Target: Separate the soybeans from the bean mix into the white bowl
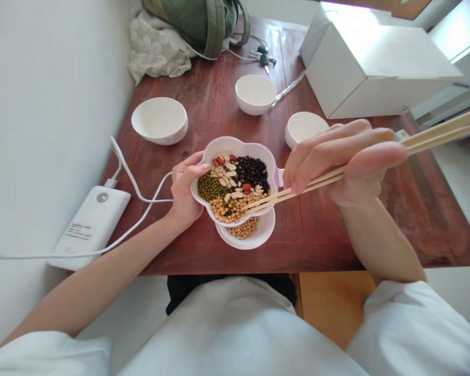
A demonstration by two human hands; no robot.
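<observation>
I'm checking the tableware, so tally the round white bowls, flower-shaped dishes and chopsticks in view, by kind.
Round white bowls: 4
Flower-shaped dish: 1
Chopsticks: 2
Total: 7

A pale, scalloped tray (227, 140) sits mid-frame in my grip, its lobes holding black beans (253, 171), green beans (210, 187), yellow beans (218, 210) mixed with darker ones, and pale kernels (227, 173) dotted with red. It partly hides a white bowl (265, 237) of more yellow beans, lower center. My wooden chopsticks (309, 183) slant from the right edge, tips over the tray's lower lobe.
</observation>
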